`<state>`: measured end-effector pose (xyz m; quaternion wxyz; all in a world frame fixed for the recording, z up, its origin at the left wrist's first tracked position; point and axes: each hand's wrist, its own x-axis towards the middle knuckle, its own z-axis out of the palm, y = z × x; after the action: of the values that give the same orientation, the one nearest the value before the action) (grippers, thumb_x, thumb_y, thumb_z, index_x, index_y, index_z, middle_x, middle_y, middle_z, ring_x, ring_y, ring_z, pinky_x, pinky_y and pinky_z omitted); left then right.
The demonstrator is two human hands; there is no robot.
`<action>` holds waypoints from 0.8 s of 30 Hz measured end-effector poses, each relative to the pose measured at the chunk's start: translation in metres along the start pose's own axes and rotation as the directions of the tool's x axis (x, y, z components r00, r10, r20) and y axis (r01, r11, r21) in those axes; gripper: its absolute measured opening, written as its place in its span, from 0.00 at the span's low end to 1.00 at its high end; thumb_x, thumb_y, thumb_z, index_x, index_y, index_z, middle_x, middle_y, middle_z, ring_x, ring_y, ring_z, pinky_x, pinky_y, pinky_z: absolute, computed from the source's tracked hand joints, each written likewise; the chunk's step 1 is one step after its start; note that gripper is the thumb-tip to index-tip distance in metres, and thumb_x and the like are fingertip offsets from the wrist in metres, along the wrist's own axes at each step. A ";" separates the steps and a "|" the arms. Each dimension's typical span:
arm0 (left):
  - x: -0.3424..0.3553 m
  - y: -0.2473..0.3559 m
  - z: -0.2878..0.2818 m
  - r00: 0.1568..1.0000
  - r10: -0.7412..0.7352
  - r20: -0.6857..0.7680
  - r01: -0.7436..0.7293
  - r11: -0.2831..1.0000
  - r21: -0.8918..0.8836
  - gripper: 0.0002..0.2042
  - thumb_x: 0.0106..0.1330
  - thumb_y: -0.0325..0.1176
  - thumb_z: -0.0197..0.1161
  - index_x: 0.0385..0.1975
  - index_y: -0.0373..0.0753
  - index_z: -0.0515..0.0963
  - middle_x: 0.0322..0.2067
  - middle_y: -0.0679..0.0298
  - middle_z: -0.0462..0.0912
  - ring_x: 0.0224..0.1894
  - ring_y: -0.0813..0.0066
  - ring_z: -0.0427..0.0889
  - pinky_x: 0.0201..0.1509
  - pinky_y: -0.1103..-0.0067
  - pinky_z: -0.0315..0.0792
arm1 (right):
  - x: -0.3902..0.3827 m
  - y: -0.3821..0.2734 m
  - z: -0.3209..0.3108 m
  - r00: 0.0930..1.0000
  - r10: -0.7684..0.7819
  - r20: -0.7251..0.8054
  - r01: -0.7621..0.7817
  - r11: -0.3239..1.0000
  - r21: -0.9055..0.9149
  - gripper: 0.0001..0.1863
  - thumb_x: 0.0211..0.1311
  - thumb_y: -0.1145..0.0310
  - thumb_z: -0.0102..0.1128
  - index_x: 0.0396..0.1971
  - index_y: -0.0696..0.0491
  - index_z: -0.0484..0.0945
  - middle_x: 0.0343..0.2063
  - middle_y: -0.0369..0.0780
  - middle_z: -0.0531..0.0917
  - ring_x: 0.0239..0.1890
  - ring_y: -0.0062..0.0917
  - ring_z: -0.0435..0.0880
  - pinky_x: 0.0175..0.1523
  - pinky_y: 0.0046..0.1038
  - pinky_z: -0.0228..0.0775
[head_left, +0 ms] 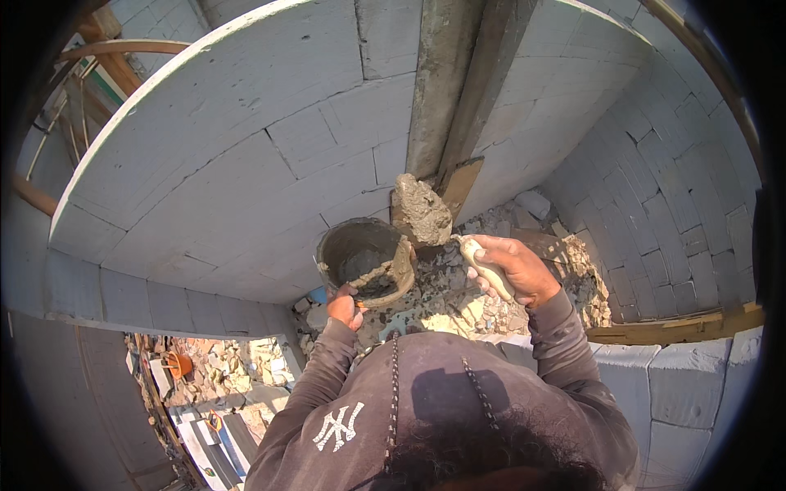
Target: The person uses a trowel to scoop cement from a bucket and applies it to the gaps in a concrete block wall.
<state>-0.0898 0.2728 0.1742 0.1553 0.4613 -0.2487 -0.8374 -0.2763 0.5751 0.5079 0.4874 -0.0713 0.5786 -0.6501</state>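
Head view, taking 12 o'clock as its top: the 2 hands are split between 2 things, and what matters most is how the trowel [489, 267] lies against the bucket [352, 235]. The right hand [521, 272] is wrapped round the trowel's pale handle, and the blade reaches out from that hand toward 10 o'clock, buried under a thick heap of grey mortar [422, 211]. The trowel's long axis runs roughly from 11 o'clock at the tip to 5 o'clock at the butt. The left hand [344, 308] grips the near rim of the bucket, whose mouth opens at 1 o'clock from that hand and at 9 o'clock from the right hand, so the left hand is the nearer of the 2 to it. From the heap, the bucket lies toward 8 o'clock, its rim just beside the heap's lower edge in this view; how far the blade stands above that rim I cannot tell. Toward 12 o'clock from the heap rises a grey upright post [446, 86], with a darker board [490, 82] along its 3 o'clock side and a block wall [237, 176] spreading toward 9 o'clock.
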 end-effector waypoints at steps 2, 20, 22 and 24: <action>0.001 -0.002 -0.013 0.992 -0.016 -0.127 0.015 1.000 -0.012 0.14 0.63 0.29 0.60 0.49 0.41 0.74 0.43 0.54 0.79 0.45 0.51 0.83 0.35 0.51 0.83 | -0.015 -0.047 0.003 0.987 -0.144 -0.066 0.148 0.987 0.059 0.28 0.75 0.69 0.53 0.72 0.61 0.65 0.34 0.42 0.83 0.26 0.18 0.81 0.25 0.18 0.75; -0.069 -0.023 -0.175 0.818 0.084 -0.569 0.001 0.989 0.148 0.14 0.64 0.32 0.51 0.45 0.31 0.71 0.25 0.49 0.78 0.17 0.56 0.79 0.16 0.61 0.75 | 0.151 -0.331 -0.053 -0.060 -0.997 0.038 0.043 -0.041 -0.998 0.29 0.68 0.58 0.64 0.64 0.58 0.75 0.57 0.51 0.84 0.60 0.46 0.83 0.65 0.37 0.73; -0.074 -0.016 -0.154 0.834 0.076 -0.547 0.030 0.983 0.182 0.15 0.64 0.33 0.52 0.48 0.32 0.70 0.23 0.50 0.75 0.14 0.57 0.76 0.13 0.62 0.73 | 0.144 -0.321 -0.071 -0.092 -0.989 0.120 0.027 -0.123 -0.992 0.31 0.69 0.55 0.65 0.66 0.57 0.73 0.58 0.50 0.84 0.59 0.44 0.84 0.64 0.36 0.74; -0.085 -0.006 -0.133 0.844 0.097 -0.528 0.026 0.975 0.221 0.10 0.65 0.33 0.52 0.42 0.35 0.70 0.16 0.51 0.72 0.11 0.60 0.71 0.13 0.61 0.72 | 0.130 -0.285 -0.053 -0.094 -0.994 0.053 0.197 -0.071 -0.978 0.30 0.70 0.56 0.65 0.66 0.56 0.74 0.56 0.49 0.85 0.55 0.39 0.86 0.59 0.34 0.78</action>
<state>0.0678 0.2827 0.1699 0.1824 0.6859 -0.2948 -0.6398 -0.5349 0.4770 0.6642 -0.4253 -0.2944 0.7598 -0.3939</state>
